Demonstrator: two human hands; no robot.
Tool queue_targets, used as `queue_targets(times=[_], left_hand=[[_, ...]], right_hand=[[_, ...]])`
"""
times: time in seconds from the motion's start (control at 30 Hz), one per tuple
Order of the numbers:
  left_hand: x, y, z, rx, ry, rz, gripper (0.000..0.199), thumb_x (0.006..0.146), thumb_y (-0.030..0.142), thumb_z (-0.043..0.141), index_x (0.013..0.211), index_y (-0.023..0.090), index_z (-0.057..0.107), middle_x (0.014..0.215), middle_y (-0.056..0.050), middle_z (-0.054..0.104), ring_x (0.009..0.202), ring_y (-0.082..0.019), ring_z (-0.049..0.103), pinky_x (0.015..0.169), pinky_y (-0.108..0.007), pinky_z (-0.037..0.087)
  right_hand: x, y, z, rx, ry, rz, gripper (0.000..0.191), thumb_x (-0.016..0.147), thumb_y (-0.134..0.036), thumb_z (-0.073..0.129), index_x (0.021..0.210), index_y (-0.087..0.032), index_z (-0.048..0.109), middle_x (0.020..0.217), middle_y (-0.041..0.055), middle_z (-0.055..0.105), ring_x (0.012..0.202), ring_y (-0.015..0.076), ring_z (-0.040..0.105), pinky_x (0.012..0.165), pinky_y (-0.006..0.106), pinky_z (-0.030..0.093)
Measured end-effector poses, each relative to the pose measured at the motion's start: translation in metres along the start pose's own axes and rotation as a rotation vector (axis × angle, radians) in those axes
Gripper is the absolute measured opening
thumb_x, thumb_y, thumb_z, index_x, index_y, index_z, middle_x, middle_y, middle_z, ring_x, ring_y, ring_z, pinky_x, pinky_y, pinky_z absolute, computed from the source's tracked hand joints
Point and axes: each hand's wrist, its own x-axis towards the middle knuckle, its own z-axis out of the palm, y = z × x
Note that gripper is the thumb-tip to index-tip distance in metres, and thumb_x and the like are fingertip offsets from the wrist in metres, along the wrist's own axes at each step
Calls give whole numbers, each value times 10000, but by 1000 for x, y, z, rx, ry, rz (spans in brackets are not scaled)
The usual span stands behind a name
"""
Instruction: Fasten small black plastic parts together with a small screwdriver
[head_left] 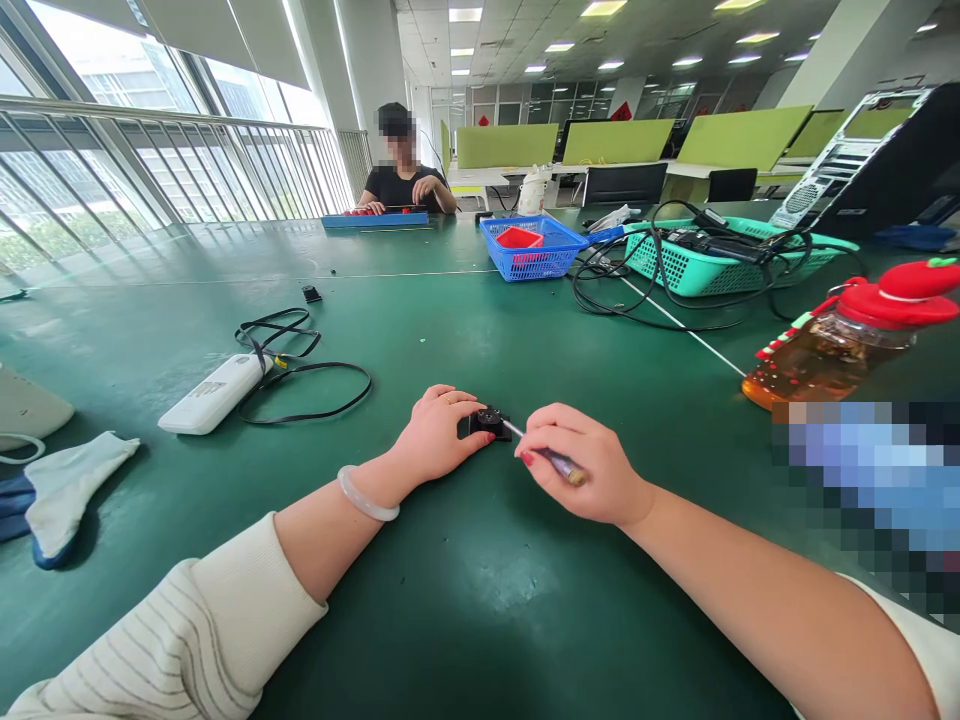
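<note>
My left hand (442, 432) grips a small black device (491, 420) with a round raised part, thumb at its near side and fingers at its far side. The device rests on the green table (465, 620); I cannot make out its kind. Closed in my right hand (581, 460) is a screwdriver (559, 465) with a thin metal shaft and a purplish, partly see-through handle. It slants down to the left, its tip at the device's right side. Whether the tip sits in a screw is too small to tell.
Left lie a white power bank (214, 393), a black cable (330, 415) and a glove (82, 490). Beyond are a blue basket (536, 262) and a green basket (697, 280) with cables. A red-capped bottle (825, 360) stands right. A person (405, 185) sits across the table.
</note>
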Motion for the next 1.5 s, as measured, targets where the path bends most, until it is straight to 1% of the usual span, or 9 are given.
queue_targets(times=[0.07, 0.17, 0.53, 0.87, 1.0, 1.1, 1.23, 1.43, 1.5], left_hand=[[0, 0, 0, 0, 5, 6, 384, 825, 457, 663, 1156, 266, 700, 1237, -35, 682, 1266, -303, 471, 1110, -492, 383], [0, 1, 0, 2, 2, 5, 378, 831, 446, 656, 1157, 260, 701, 1233, -37, 684, 1260, -298, 477, 1106, -480, 392], [0, 1, -2, 2, 4, 11, 371, 830, 444, 661, 1152, 264, 701, 1228, -35, 686, 1249, -287, 485, 1109, -466, 394], [1, 0, -1, -16, 6, 35, 347, 823, 445, 669, 1115, 262, 713, 1229, -39, 684, 1238, -291, 493, 1110, -478, 385], [1, -1, -1, -23, 4, 41, 320, 825, 439, 673, 1077, 247, 722, 1214, -44, 691, 1225, -290, 501, 1106, -474, 390], [1, -1, 0, -15, 7, 36, 344, 829, 447, 671, 1106, 249, 714, 1225, -44, 688, 1239, -296, 495, 1107, -474, 388], [1, -1, 0, -3, 5, 32, 377, 828, 439, 674, 1146, 239, 706, 1238, -53, 683, 1250, -295, 492, 1114, -466, 382], [0, 2, -2, -22, -19, 16, 402, 815, 450, 674, 1168, 259, 691, 1255, -51, 673, 1274, -309, 472, 1114, -510, 369], [0, 2, -3, -28, -29, 20, 428, 804, 442, 683, 1193, 262, 676, 1257, -45, 673, 1278, -308, 465, 1119, -513, 359]], right_hand=[[0, -3, 1, -53, -58, -79, 137, 884, -162, 536, 780, -208, 612, 800, 31, 600, 664, 121, 570, 618, 246, 508], [0, -5, 2, -119, -74, -157, 153, 886, -144, 526, 759, -199, 590, 760, 38, 598, 661, 132, 567, 605, 254, 503], [-1, -5, 1, -133, -32, -174, 153, 887, -128, 518, 772, -203, 587, 767, 41, 622, 675, 135, 591, 621, 257, 532], [-2, -1, 2, -105, 23, -51, 179, 903, -189, 517, 787, -253, 638, 806, 35, 650, 666, 144, 613, 614, 278, 547], [-3, 2, 3, -84, 83, -46, 150, 896, -162, 541, 829, -250, 642, 842, 33, 645, 704, 144, 622, 636, 272, 537], [-3, 6, 4, -82, 97, -1, 140, 896, -150, 553, 837, -241, 642, 859, 33, 640, 727, 142, 623, 662, 266, 530], [-2, 13, 6, -109, 101, 99, 141, 913, -185, 551, 805, -234, 628, 856, 33, 641, 742, 146, 623, 687, 271, 529], [0, 11, 2, -93, 218, 227, 232, 940, -256, 505, 726, -235, 591, 767, 32, 632, 708, 167, 610, 671, 306, 510], [0, 9, 1, -52, 223, 249, 258, 941, -265, 495, 696, -231, 571, 758, 32, 625, 706, 167, 601, 663, 307, 495]])
